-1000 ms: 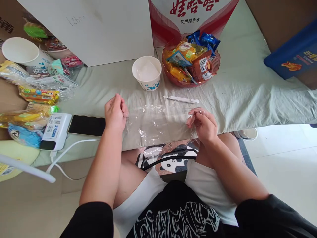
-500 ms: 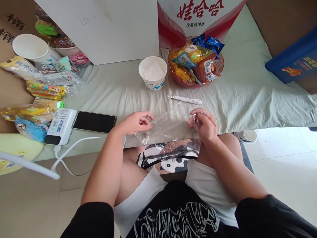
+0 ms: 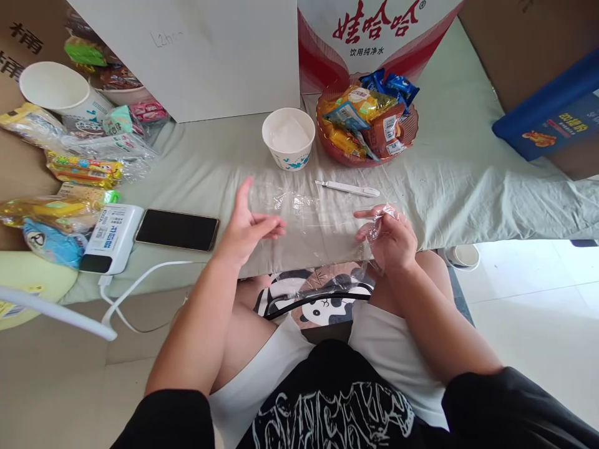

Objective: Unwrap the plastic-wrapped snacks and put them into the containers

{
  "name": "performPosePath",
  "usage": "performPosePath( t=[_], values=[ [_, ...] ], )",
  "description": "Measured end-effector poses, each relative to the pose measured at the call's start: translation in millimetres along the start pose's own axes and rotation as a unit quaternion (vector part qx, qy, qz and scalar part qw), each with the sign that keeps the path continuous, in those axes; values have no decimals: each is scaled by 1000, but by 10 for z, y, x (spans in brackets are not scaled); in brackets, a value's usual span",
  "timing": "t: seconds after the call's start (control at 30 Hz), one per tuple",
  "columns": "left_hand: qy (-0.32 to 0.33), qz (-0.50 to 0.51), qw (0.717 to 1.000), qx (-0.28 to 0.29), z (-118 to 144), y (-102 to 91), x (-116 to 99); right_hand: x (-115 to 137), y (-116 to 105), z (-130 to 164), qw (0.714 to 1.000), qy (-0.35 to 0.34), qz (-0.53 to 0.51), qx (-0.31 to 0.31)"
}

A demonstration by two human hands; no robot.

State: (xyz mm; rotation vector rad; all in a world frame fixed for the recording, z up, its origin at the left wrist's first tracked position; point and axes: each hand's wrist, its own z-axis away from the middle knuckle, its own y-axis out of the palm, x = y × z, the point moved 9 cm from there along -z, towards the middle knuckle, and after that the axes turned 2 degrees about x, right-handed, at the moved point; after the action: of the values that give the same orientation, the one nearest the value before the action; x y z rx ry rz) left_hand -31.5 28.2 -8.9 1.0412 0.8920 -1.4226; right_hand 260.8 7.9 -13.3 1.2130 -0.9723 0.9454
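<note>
A clear plastic film [image 3: 304, 212], perhaps a thin bag, spreads between my hands over the edge of the cloth. My right hand [image 3: 395, 240] has its bunched end gripped between thumb and fingers. At the film's other side is my left hand [image 3: 246, 227], thumb and fingers spread apart; whether the film touches it I cannot tell. Just beyond the film lies a slim white craft knife [image 3: 349, 188]. Behind it stands a white paper cup [image 3: 289, 138] with whitish material inside, next to a pink bowl [image 3: 339, 156] of wrapped snacks.
A black phone [image 3: 176, 229] and a white power bank [image 3: 112, 240] with a cable lie to the left. Several wrapped snacks [image 3: 84, 168] and another paper cup [image 3: 58, 87] fill the far left. Large boxes [image 3: 224, 56] stand behind, and a blue package [image 3: 552, 118] is at right.
My left hand has opened, its fingers spreading and one now pointing away from me. The film has shifted farther over the cloth. My right hand keeps hold of the bunched end.
</note>
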Motion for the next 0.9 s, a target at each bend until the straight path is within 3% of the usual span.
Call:
performPosePath(
  t=[0.07,0.13,0.2,0.27,0.33,0.4,0.57,0.67,0.73,0.8,0.9],
  values=[
    [68,6,995,-76,24,-136,-152,23,-29,4,999,-16,4,-28],
    [121,24,986,-109,54,-237,-271,48,-69,12,998,-30,17,-59],
    [139,28,987,-70,68,-223,-323,62,-92,23,996,-33,36,-74],
    [112,-4,994,0,86,-133,-293,75,-86,33,995,-36,64,-64],
    [81,-43,995,35,118,-87,-242,81,-71,35,994,-43,90,-43],
    [86,-58,994,26,139,-115,-250,72,-74,25,993,-52,104,-28],
    [188,-103,976,-50,163,-270,-400,85,-163,-4,987,-79,133,-36],
    [270,-156,945,-101,242,-356,-501,323,-202,104,972,-154,168,-52],
    [342,-161,918,-121,337,-388,-577,575,-183,256,947,-229,217,-63],
    [403,-132,897,-125,423,-409,-626,815,-139,427,919,-296,252,-71],
    [441,-71,887,-113,468,-415,-657,1054,-71,605,900,-353,249,-62]
  ],
)
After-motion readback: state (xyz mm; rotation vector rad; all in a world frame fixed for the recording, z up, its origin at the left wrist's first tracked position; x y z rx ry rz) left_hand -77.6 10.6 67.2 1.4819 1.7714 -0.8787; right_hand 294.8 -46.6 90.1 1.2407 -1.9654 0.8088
